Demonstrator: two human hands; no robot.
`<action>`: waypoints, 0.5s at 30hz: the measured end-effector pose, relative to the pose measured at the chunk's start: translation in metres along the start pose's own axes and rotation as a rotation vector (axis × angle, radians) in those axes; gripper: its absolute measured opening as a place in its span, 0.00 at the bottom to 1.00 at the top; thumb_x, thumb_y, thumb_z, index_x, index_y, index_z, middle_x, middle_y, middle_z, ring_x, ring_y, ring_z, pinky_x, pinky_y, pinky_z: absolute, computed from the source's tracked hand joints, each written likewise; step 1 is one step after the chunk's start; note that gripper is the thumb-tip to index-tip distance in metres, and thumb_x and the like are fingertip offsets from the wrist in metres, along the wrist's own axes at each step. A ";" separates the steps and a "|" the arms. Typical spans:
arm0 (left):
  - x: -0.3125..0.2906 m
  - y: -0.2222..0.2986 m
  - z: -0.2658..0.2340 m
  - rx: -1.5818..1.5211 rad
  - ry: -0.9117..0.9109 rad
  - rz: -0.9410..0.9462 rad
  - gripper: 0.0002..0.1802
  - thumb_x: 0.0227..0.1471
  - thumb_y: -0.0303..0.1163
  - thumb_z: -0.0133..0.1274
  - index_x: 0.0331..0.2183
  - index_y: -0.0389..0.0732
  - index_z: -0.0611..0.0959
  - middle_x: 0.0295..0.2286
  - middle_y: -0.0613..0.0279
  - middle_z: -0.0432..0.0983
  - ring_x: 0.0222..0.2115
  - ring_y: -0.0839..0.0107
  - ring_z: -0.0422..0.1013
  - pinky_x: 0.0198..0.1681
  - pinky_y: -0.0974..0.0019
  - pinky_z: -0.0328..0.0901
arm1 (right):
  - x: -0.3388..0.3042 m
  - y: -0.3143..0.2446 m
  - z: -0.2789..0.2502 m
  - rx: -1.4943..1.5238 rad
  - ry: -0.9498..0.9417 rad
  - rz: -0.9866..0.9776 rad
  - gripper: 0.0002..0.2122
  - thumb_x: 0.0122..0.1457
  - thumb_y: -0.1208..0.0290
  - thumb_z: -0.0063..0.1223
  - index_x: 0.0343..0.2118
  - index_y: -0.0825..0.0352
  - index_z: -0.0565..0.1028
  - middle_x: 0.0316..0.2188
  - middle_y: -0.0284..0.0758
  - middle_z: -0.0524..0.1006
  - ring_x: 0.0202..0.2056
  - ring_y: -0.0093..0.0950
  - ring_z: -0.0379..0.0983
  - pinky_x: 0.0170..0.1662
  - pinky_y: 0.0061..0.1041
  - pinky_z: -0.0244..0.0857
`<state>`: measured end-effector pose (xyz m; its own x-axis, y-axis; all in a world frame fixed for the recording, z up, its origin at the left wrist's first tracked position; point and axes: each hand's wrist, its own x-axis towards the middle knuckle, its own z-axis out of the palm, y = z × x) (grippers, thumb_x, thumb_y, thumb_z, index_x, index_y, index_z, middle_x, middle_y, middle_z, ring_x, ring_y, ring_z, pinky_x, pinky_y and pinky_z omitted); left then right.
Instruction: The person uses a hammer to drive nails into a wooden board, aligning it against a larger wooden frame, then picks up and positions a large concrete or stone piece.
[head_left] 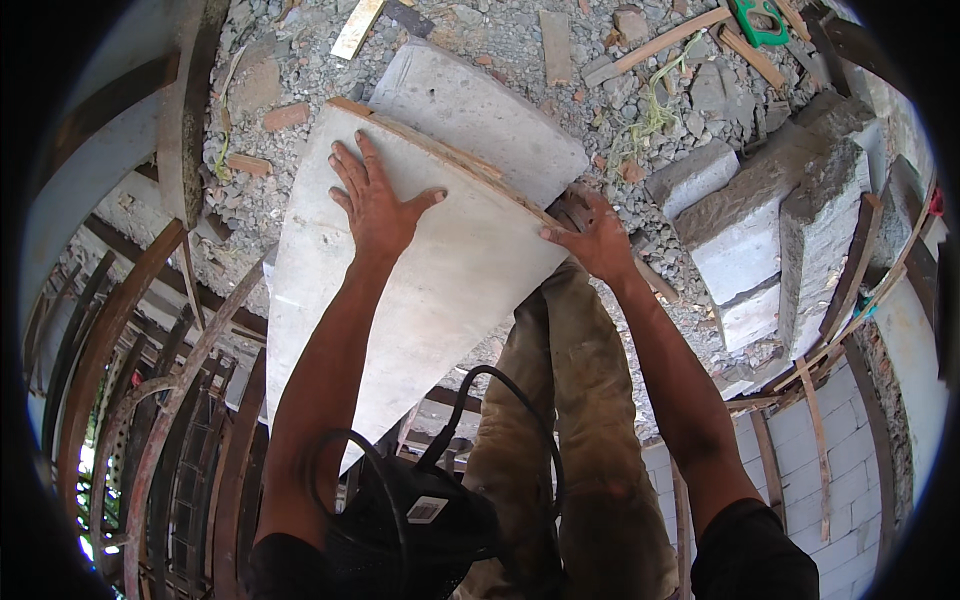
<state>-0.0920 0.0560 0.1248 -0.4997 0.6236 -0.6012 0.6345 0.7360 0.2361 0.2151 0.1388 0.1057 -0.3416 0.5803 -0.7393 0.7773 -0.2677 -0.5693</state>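
A large pale flat board (pixel 330 270) slants across the ground in front of me, a thin wooden strip (pixel 430 145) running along its far edge. Spread fingers and palm of my left hand (pixel 375 205) lie flat on the board's upper face. At the board's right corner is my right hand (pixel 600 235); its thumb presses on top while the other fingers curl over the edge, partly hidden. Just beyond the strip, a light grey concrete block (pixel 480 115) rests on the rubble, its near side covered by the board.
Broken concrete blocks (pixel 740 240) are stacked at the right. A green-handled tool (pixel 762 22) lies at the far right among wood offcuts (pixel 670 45). Gravel and brick pieces (pixel 287 117) cover the ground. Timber poles (pixel 120 340) crowd the left; a pale block wall (pixel 830 450) stands lower right.
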 end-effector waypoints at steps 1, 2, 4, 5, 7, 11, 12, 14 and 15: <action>0.001 0.003 0.000 0.001 0.011 0.009 0.76 0.39 0.56 0.74 0.71 0.41 0.39 0.69 0.31 0.27 0.71 0.38 0.26 0.68 0.27 0.33 | -0.004 0.005 -0.001 -0.027 -0.055 -0.074 0.46 0.47 0.52 0.75 0.63 0.77 0.64 0.59 0.55 0.71 0.63 0.42 0.66 0.65 0.36 0.61; 0.001 0.007 0.000 0.003 0.007 0.012 0.76 0.39 0.56 0.74 0.71 0.41 0.39 0.69 0.31 0.27 0.71 0.38 0.26 0.68 0.27 0.33 | -0.011 0.007 0.004 0.002 -0.077 -0.092 0.43 0.48 0.53 0.75 0.62 0.75 0.67 0.62 0.56 0.67 0.68 0.45 0.58 0.68 0.39 0.56; -0.001 0.019 -0.001 -0.005 -0.022 -0.054 0.74 0.41 0.50 0.74 0.71 0.39 0.40 0.70 0.33 0.27 0.71 0.39 0.27 0.69 0.30 0.39 | -0.012 0.011 0.017 -0.077 -0.023 -0.107 0.40 0.49 0.53 0.74 0.61 0.73 0.69 0.62 0.56 0.66 0.68 0.47 0.57 0.69 0.40 0.52; -0.005 0.022 0.002 0.002 -0.021 -0.052 0.74 0.41 0.50 0.74 0.71 0.39 0.40 0.70 0.33 0.27 0.71 0.39 0.27 0.69 0.30 0.39 | -0.013 0.012 0.023 -0.156 0.028 -0.125 0.38 0.50 0.54 0.73 0.60 0.71 0.71 0.63 0.57 0.66 0.68 0.49 0.57 0.71 0.40 0.49; -0.012 0.028 0.012 -0.085 -0.017 -0.114 0.71 0.42 0.47 0.74 0.71 0.39 0.42 0.70 0.34 0.29 0.71 0.39 0.31 0.68 0.34 0.47 | -0.011 0.014 0.025 -0.130 0.051 -0.126 0.35 0.52 0.53 0.71 0.59 0.69 0.73 0.63 0.57 0.65 0.68 0.50 0.57 0.71 0.40 0.46; -0.010 0.017 0.007 -0.095 -0.014 -0.098 0.70 0.42 0.45 0.74 0.71 0.38 0.44 0.70 0.33 0.34 0.71 0.40 0.33 0.68 0.37 0.51 | -0.007 -0.005 0.031 -0.231 0.055 -0.203 0.30 0.53 0.48 0.68 0.55 0.62 0.79 0.59 0.49 0.74 0.67 0.46 0.60 0.68 0.44 0.52; -0.009 0.015 0.007 -0.088 -0.009 -0.100 0.70 0.42 0.45 0.74 0.71 0.38 0.44 0.70 0.33 0.34 0.71 0.40 0.33 0.68 0.37 0.51 | -0.003 -0.008 0.031 -0.224 0.053 -0.208 0.30 0.53 0.48 0.68 0.55 0.62 0.79 0.59 0.49 0.74 0.67 0.46 0.60 0.68 0.44 0.52; -0.010 0.018 0.007 -0.057 0.012 -0.080 0.70 0.41 0.49 0.74 0.71 0.38 0.45 0.69 0.31 0.37 0.70 0.37 0.35 0.68 0.47 0.53 | 0.002 -0.009 0.030 -0.041 -0.054 -0.002 0.29 0.53 0.49 0.68 0.54 0.61 0.80 0.54 0.44 0.78 0.61 0.41 0.69 0.65 0.38 0.59; -0.009 0.019 0.006 -0.053 0.015 -0.081 0.70 0.41 0.49 0.74 0.71 0.38 0.45 0.69 0.31 0.37 0.70 0.37 0.35 0.68 0.47 0.53 | 0.001 -0.011 0.032 -0.037 -0.056 -0.005 0.29 0.53 0.49 0.68 0.54 0.61 0.80 0.54 0.44 0.78 0.61 0.41 0.69 0.65 0.38 0.59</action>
<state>-0.0716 0.0628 0.1300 -0.5571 0.5650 -0.6086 0.5599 0.7968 0.2273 0.1895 0.1176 0.0998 -0.3737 0.5376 -0.7559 0.7941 -0.2357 -0.5602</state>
